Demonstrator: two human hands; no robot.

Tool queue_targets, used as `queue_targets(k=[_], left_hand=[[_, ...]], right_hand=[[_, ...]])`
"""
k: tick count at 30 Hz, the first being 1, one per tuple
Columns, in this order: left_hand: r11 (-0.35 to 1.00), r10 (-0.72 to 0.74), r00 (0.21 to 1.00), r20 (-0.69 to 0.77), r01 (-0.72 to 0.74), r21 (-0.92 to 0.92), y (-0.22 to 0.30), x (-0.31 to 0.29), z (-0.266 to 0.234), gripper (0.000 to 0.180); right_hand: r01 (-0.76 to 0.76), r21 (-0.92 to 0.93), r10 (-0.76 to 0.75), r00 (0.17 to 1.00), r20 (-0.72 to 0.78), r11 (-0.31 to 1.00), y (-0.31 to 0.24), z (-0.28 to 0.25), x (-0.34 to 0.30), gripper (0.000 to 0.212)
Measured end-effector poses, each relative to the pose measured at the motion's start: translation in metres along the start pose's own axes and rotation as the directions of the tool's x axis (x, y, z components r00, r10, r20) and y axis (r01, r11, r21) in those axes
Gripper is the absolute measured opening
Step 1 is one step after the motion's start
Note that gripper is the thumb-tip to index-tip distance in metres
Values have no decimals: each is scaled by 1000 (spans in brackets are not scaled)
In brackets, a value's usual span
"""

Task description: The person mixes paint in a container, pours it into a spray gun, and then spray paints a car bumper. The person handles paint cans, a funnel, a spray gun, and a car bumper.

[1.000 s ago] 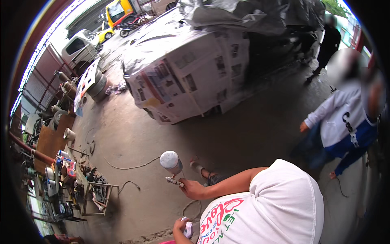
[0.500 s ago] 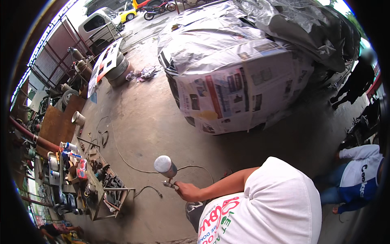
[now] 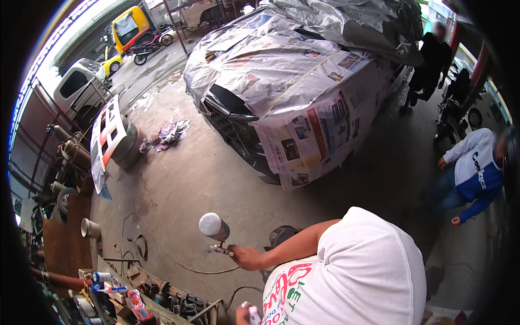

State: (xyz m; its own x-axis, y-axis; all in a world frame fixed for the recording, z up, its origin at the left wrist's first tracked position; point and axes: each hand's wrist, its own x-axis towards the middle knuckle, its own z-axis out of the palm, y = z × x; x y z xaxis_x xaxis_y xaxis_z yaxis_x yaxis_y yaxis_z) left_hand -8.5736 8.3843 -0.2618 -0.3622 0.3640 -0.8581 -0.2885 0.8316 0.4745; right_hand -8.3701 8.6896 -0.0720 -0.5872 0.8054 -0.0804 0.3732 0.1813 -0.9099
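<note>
In my right hand (image 3: 247,257) is a spray gun (image 3: 222,249), fingers closed round its handle. A grey cup with a pale round lid (image 3: 210,223) sits on top of the gun, tilted. My right arm reaches out from a white T-shirt sleeve, and a thin hose (image 3: 187,265) runs over the floor to near this hand. At the lower edge, my left hand (image 3: 243,314) is partly in view, closed on something whitish that is mostly cut off. Ahead stands a car (image 3: 233,130) covered with newspaper (image 3: 309,132) and a silvery sheet (image 3: 352,27), its dark front corner exposed.
A cluttered bench (image 3: 214,309) with cans and metal parts stands at the lower left. Beyond it are a white bucket (image 3: 90,228) and a painted panel (image 3: 108,135) on a drum. A person in blue and white (image 3: 471,170) is at the right; another in black (image 3: 430,67) stands farther off.
The view has shifted, so the car's dark front corner shows more and the bench sits lower. My left hand has come into view at the bottom. My right hand keeps hold of the spray gun.
</note>
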Motion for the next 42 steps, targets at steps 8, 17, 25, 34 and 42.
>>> queue_targets(k=[8, 17, 25, 34, 42], left_hand=[[902, 422, 896, 140, -398, -168, 274, 138, -134, 33], [934, -13, 980, 198, -58, 352, 308, 210, -111, 29], [989, -49, 998, 26, 45, 142, 366, 256, -246, 26], [983, 70, 996, -48, -61, 174, 477, 368, -333, 25], [915, 62, 996, -57, -34, 401, 576, 459, -481, 37]], right_hand=[[59, -57, -67, 986, -154, 997, -6, 85, 141, 33], [-40, -69, 29, 988, -152, 997, -44, 107, 312, 40], [169, -528, -332, 915, -230, 832, -39, 158, 432, 19], [-195, -38, 181, 955, -234, 980, -78, 226, 627, 26], [-118, -70, 95, 957, -274, 990, -143, 318, 799, 25]])
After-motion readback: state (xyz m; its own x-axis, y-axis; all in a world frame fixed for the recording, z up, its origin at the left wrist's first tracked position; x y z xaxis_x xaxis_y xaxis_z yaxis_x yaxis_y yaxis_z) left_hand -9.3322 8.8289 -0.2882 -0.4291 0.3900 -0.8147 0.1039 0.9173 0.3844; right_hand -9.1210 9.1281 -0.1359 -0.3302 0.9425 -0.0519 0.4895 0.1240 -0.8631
